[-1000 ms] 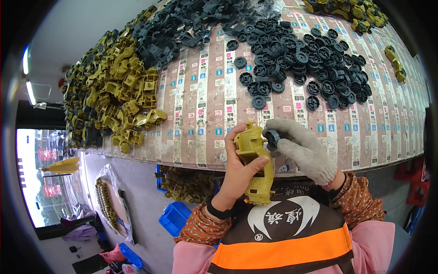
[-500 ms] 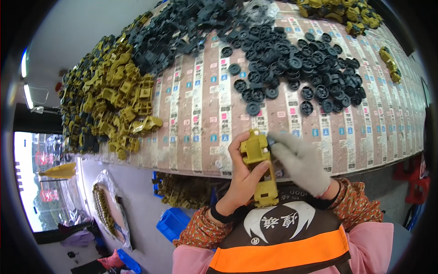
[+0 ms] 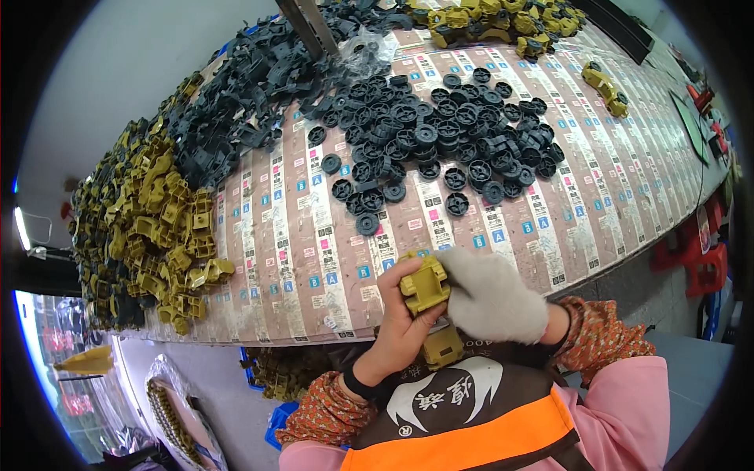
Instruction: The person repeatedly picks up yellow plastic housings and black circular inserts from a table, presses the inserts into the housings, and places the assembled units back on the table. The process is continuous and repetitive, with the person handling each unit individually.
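Note:
My bare left hand (image 3: 399,326) grips a yellow plastic toy truck body (image 3: 428,286) just above my lap, at the near edge of the table. The truck's lower end shows below my left thumb, against the dark apron. On its right side presses my right hand (image 3: 491,302), in a pale grey glove, with bent fingers. The right fingertips are hidden behind the glove and the truck, so any small part in them cannot be seen. Beyond my hands, a heap of black toy wheels (image 3: 424,133) lies on the table.
Yellow toy bodies (image 3: 153,228) are piled at the left, with dark plastic parts (image 3: 228,110) behind them. More yellow vehicles (image 3: 503,23) lie at the far side, and a single one (image 3: 605,90) lies at the right. A metal post (image 3: 306,27) rises at the back. A red stool (image 3: 707,271) stands right.
The view has shifted. The truck has tilted, its top end more toward me. My right glove has closed in over its right side, and the small dark part at its fingertips is hidden now.

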Demonstrator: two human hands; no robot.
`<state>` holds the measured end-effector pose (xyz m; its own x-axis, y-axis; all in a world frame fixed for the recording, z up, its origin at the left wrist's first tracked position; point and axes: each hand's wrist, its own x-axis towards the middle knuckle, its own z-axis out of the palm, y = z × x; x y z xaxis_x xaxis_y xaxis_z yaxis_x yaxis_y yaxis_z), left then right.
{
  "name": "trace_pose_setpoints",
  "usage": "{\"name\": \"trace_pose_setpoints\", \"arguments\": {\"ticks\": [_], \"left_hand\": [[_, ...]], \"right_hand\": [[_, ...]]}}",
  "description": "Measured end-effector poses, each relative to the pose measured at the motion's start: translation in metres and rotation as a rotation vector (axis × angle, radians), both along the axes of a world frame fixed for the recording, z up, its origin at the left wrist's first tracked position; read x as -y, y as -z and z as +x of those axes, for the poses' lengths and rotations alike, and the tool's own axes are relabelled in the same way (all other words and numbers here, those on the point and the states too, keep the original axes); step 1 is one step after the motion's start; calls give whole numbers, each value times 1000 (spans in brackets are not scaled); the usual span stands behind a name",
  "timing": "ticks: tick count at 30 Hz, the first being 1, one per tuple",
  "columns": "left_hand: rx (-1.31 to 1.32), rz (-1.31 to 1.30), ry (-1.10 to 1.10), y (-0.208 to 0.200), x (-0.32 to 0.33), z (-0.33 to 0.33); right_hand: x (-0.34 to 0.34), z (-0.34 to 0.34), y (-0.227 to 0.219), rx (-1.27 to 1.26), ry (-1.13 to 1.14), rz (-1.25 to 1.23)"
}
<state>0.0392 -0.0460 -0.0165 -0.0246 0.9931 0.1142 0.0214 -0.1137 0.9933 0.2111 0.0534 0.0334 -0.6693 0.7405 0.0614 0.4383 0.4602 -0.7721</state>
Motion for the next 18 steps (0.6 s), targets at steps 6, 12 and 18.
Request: {"name": "trace_pose_setpoints", "arguments": {"ticks": [6,12,18], "left_hand": [[513,-190,-139,-32,-31,-1],[791,-391,-163,-24,-35,-13],[786,-433,-215,-17,-42,-1]], "right_hand": [[-110,55,-17,107,515,413],[-152,92,14,450,408,678],[-136,95,29,450,461,684]]}}
